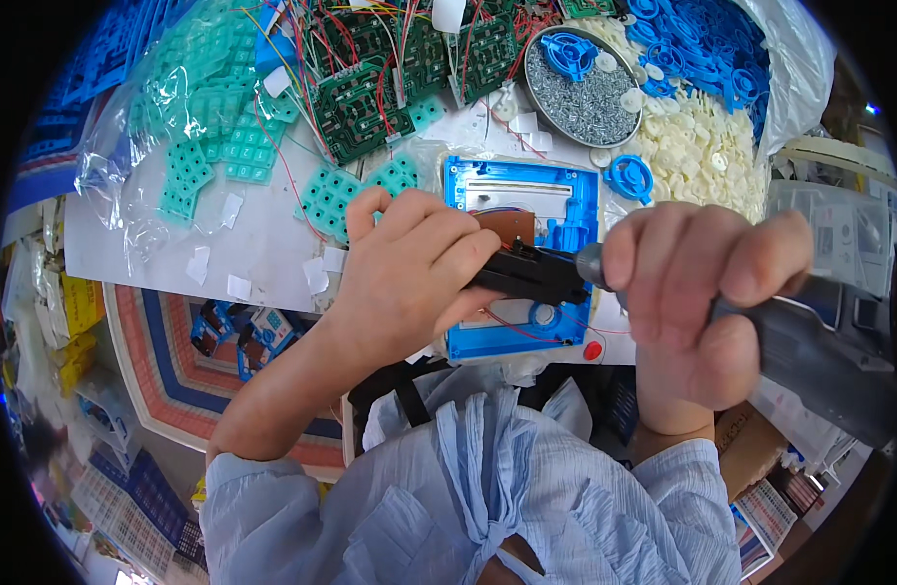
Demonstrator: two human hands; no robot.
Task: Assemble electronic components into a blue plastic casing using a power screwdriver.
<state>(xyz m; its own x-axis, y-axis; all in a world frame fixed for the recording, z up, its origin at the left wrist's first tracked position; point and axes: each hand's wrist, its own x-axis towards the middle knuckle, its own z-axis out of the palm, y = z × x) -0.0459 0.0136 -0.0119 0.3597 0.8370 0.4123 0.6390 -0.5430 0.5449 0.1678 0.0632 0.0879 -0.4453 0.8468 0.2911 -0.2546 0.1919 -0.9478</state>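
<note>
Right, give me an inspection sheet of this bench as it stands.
Surface: white table top, crowded along its far side.
Job's things: blue plastic housing lying flat, a small brown board inside it; grey electric screwdriver with its black nose over the housing.
Clutter: round tin of screws, pile of white discs, blue wheels, teal rubber keypads, green circuit boards.
Hands: left hand steadies the nose; right hand grips the screwdriver body.
Cables: thin red wires off the boards.
Surroundings: striped woven basket below the table edge.
</note>
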